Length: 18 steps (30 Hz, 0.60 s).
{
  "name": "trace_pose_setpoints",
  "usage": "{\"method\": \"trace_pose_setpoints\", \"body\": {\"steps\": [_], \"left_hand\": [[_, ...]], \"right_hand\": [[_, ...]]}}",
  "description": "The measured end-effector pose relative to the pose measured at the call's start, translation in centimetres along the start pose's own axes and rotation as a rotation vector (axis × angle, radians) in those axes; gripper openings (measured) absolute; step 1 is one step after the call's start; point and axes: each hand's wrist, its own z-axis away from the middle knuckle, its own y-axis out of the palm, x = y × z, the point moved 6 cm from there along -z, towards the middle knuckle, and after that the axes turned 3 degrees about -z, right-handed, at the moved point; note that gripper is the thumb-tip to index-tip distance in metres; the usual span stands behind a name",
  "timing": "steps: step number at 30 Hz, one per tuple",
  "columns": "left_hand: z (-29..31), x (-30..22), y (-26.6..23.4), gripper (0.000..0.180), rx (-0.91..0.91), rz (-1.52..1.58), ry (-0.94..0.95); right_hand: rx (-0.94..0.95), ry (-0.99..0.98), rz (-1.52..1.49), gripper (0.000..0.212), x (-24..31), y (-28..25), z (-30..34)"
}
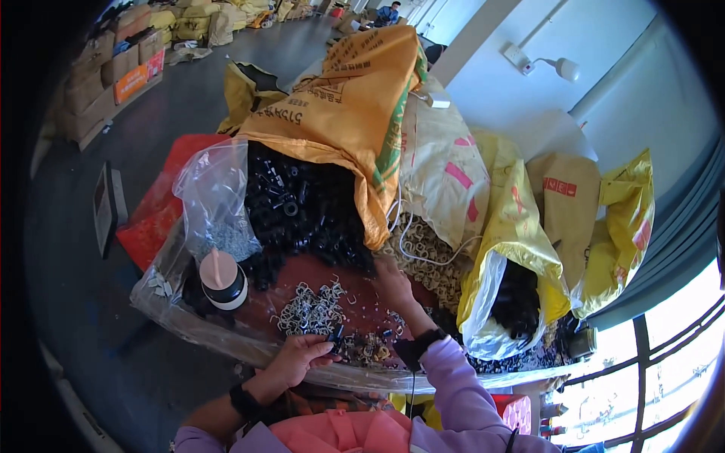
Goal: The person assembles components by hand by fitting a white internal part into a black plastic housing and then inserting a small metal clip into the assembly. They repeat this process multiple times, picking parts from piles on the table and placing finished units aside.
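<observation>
Head view: your left hand [300, 359] is closed in a pinch on a small dark part [337, 334], just to the near side of the pile of silver clips [308, 308], your landmark on the red-brown worktop [302, 268]. Your right hand [394, 283] reaches to the far right of that pile, at the edge of the black parts [306, 211]; its fingertips are hard to make out, so you cannot tell whether it grips anything. Beyond the pile, the black parts lie heaped at the mouth of an orange sack [332, 98]. Tan clips [434, 268] spread to the pile's right, with a yellow sack [517, 219] farther right. Small mixed pieces [370, 349] lie to its near right. Left of it stands a pink-lidded flask [223, 279].
</observation>
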Motion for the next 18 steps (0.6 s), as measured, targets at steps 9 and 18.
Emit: {"method": "trace_pose_setpoints", "body": {"steps": [9, 18], "left_hand": [[0.0, -0.8, -1.3, 0.014, -0.06, 0.036, 0.04], [0.3, -0.8, -1.7, 0.015, -0.058, 0.083, 0.068]], "right_hand": [[0.085, 0.122, -0.061, 0.034, -1.3, 1.4, -0.1], [-0.049, 0.222, 0.14, 0.031, -1.3, -4.6, 4.7]]}}
